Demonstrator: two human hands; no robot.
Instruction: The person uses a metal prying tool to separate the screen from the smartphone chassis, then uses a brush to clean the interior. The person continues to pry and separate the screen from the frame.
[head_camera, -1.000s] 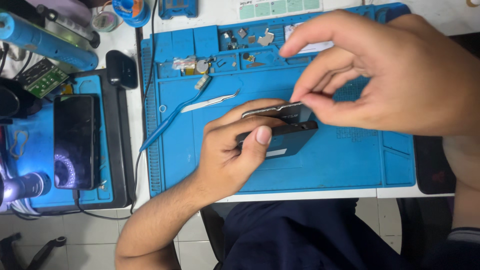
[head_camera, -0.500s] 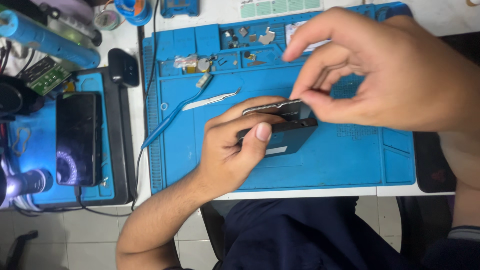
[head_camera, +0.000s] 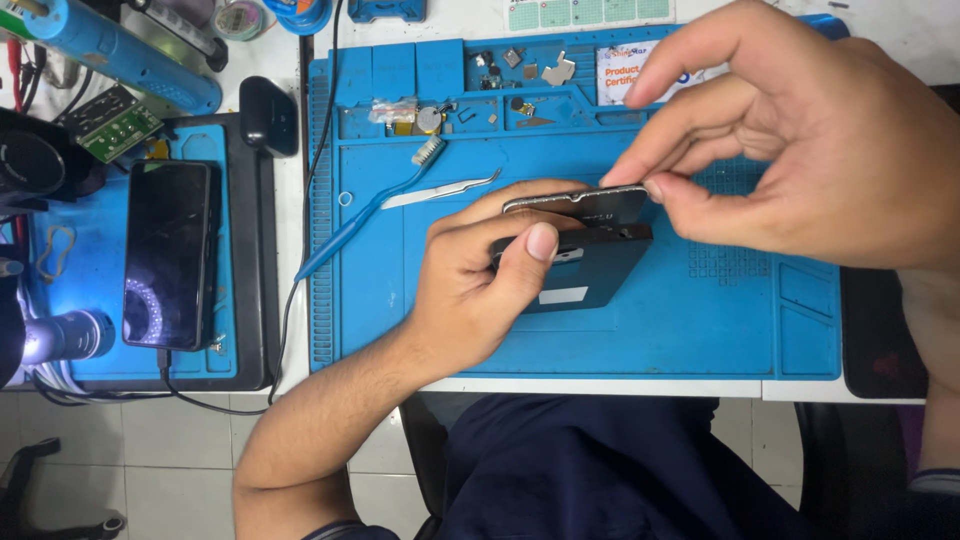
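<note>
A dark opened phone body (head_camera: 590, 270) lies on the blue work mat (head_camera: 700, 330). My left hand (head_camera: 480, 280) grips its left end, thumb on top. A thin dark panel (head_camera: 585, 205) is raised at an angle above the body. My right hand (head_camera: 800, 150) pinches the panel's right edge between thumb and forefinger. Whether the panel is still joined to the body along its hidden edge I cannot tell.
Metal tweezers (head_camera: 440, 190) and a blue brush (head_camera: 370, 215) lie on the mat left of my hands. Small parts and screws (head_camera: 500, 90) fill the mat's top trays. A second black phone (head_camera: 168, 255) rests on a smaller blue mat at left, beside a circuit board (head_camera: 110, 125).
The raised panel and my right hand have shifted slightly; the view has drifted a little. My left hand keeps its hold on the phone body.
</note>
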